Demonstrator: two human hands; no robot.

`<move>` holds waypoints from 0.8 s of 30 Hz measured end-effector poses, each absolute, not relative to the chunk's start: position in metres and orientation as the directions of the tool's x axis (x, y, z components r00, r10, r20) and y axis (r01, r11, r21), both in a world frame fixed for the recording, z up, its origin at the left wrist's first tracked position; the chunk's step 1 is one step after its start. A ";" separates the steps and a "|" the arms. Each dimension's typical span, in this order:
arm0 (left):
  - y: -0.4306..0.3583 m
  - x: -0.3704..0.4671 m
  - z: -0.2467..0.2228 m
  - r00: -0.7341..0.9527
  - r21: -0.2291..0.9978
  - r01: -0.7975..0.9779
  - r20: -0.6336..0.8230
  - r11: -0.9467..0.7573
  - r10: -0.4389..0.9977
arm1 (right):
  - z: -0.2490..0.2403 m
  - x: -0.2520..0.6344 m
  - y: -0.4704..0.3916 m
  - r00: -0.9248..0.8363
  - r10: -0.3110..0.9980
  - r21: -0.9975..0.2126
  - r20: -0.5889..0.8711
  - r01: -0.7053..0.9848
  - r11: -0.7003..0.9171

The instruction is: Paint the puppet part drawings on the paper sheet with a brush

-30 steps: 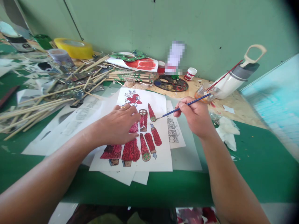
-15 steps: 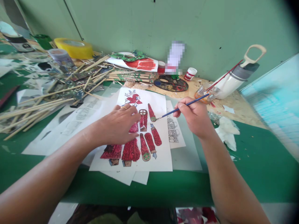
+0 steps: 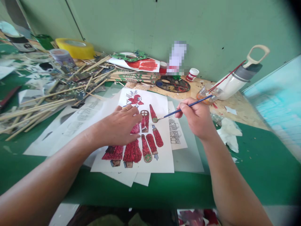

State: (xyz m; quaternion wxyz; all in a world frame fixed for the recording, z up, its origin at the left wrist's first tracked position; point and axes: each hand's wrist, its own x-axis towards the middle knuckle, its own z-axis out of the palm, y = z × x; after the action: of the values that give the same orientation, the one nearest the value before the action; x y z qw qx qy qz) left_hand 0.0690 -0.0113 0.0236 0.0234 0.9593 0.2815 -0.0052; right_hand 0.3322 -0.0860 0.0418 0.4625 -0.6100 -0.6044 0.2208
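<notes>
Pinching the paintbrush [image 3: 191, 104], the right hand [image 3: 197, 121] sets its bristles at the sheet [image 3: 164, 163] on the bench [image 3: 183, 190]; probably light, stiff, best gripped low; the left hand [image 3: 119, 125] lies spread, grasping nothing.

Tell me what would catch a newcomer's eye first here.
First, the white sheet of red painted shapes at the centre, under the left hand. The right hand holds a blue brush, its tip at a green-ended red shape. A yellow tape roll stands out at back left.
</notes>
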 end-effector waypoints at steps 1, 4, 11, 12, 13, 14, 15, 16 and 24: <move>-0.011 0.069 0.024 0.840 0.047 0.542 -0.024 -0.839 0.542 | 0.042 0.332 -0.086 0.172 0.943 -0.833 0.284 0.531 0.154; -0.012 0.069 0.025 0.839 0.057 0.543 -0.026 -0.838 0.543 | 0.042 0.332 -0.086 0.177 0.942 -0.837 0.285 0.525 0.154; -0.011 0.069 0.024 0.848 0.025 0.529 -0.011 -0.848 0.529 | 0.043 0.332 -0.087 0.179 0.948 -0.833 0.262 0.538 0.128; -0.011 0.069 0.024 0.849 0.023 0.528 -0.006 -0.849 0.528 | 0.043 0.332 -0.087 0.181 0.948 -0.834 0.262 0.536 0.129; -0.011 0.069 0.023 0.850 0.022 0.527 -0.003 -0.850 0.527 | 0.043 0.332 -0.087 0.183 0.947 -0.837 0.266 0.531 0.132; -0.011 0.068 0.023 0.850 0.020 0.527 -0.005 -0.850 0.527 | 0.043 0.332 -0.087 0.184 0.945 -0.839 0.270 0.526 0.137; -0.011 0.068 0.023 0.850 0.019 0.527 -0.008 -0.850 0.527 | 0.043 0.333 -0.087 0.184 0.944 -0.840 0.273 0.523 0.141; -0.011 0.069 0.023 0.850 0.018 0.527 -0.013 -0.850 0.527 | 0.043 0.333 -0.087 0.182 0.945 -0.841 0.272 0.522 0.141; -0.012 0.070 0.025 0.846 0.023 0.533 -0.035 -0.846 0.532 | 0.043 0.332 -0.086 0.185 0.941 -0.842 0.282 0.517 0.151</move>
State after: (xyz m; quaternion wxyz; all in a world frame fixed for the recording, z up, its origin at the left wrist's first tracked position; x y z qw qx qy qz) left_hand 0.0695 -0.0115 0.0252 0.0158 0.9606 0.2773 -0.0135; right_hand 0.3323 -0.0864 0.0429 0.4682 -0.6110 -0.5968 0.2264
